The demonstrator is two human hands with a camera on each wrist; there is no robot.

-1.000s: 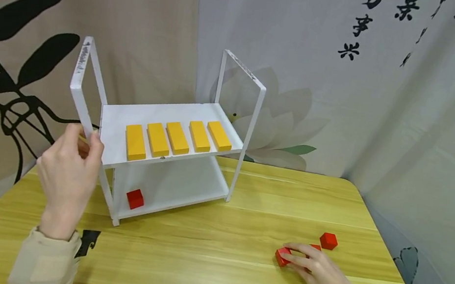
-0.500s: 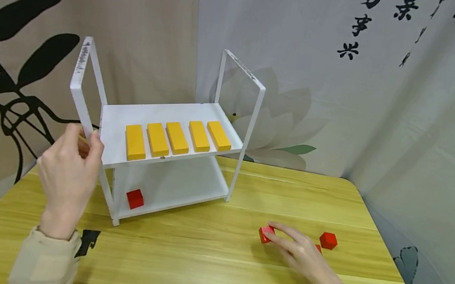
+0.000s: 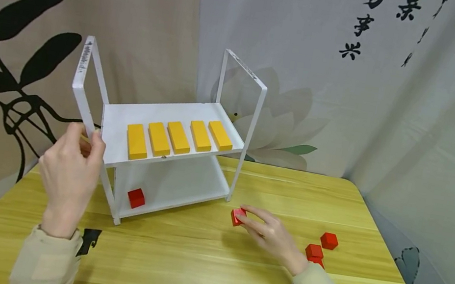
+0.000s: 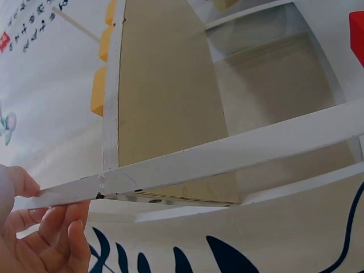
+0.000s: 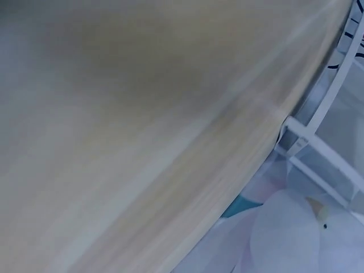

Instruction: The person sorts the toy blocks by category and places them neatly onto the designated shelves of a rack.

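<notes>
My left hand (image 3: 73, 172) grips the left front post of a white two-tier shelf (image 3: 170, 108); the left wrist view shows thumb and fingers (image 4: 48, 227) pinching that post. In the head view my right hand (image 3: 268, 233) pinches a red cube (image 3: 237, 216) between thumb and fingers, just right of the shelf's front right foot. Several yellow blocks (image 3: 179, 138) lie in a row on the upper tier. One red cube (image 3: 136, 198) sits at the left end of the lower tier. The right wrist view shows neither the hand nor the cube.
More red cubes (image 3: 329, 241) lie close together on the wooden table (image 3: 189, 270) at the right. Patterned curtains (image 3: 309, 75) hang behind the table and along its right side. The shelf's tall side frames (image 3: 256, 116) rise above the upper tier.
My right hand has carried the red cube leftward and away from me, from beside the other cubes toward the shelf. The left hand has kept its grip on the post.
</notes>
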